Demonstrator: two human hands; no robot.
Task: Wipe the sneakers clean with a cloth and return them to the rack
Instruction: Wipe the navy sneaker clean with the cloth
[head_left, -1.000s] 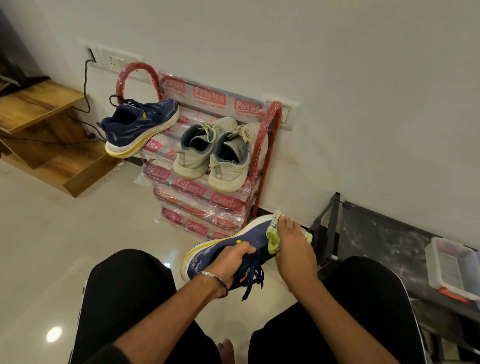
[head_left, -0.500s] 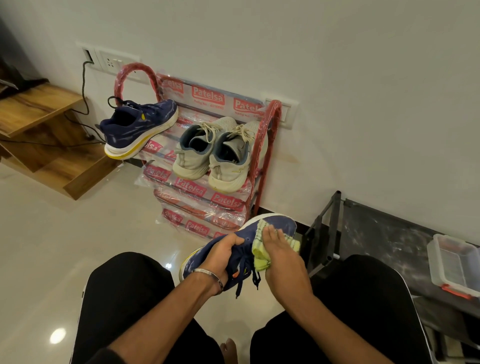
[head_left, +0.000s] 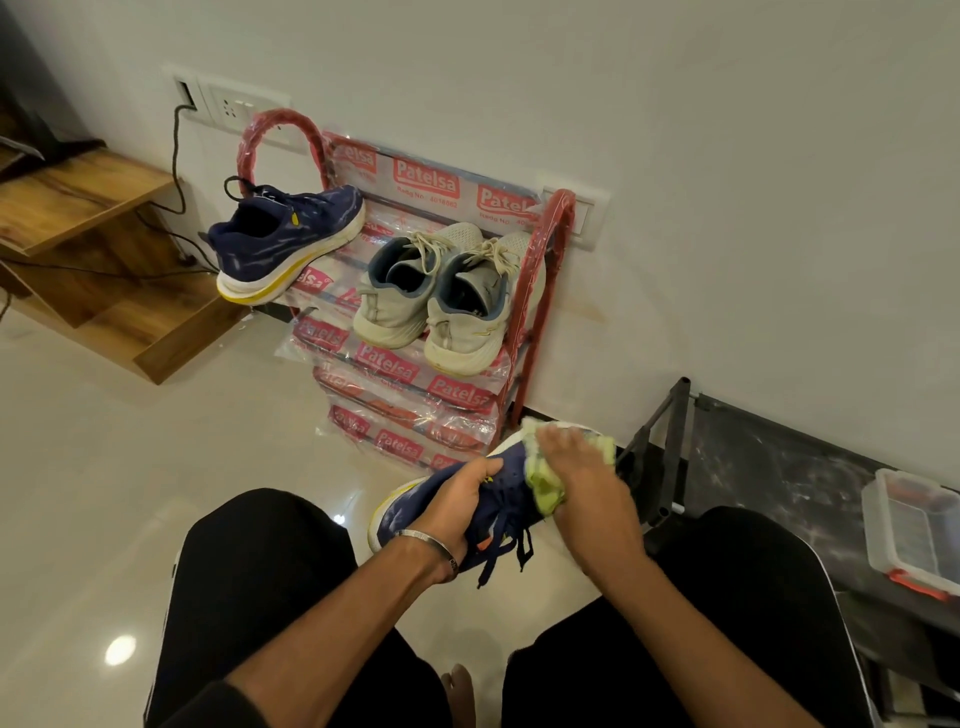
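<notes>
A: What stands against the wall?
B: A red tiered shoe rack wrapped in printed plastic (head_left: 395, 364). A navy sneaker with a white and yellow sole (head_left: 288, 244) sits on its top left; a pair of grey lace-up sneakers (head_left: 441, 296) sits beside it.
A: And the person's hands?
B: The left hand (head_left: 460, 501) grips a second navy sneaker (head_left: 498, 506) above the knees. The right hand (head_left: 584, 486) presses a yellow-green cloth (head_left: 545, 486) against its toe end.
</notes>
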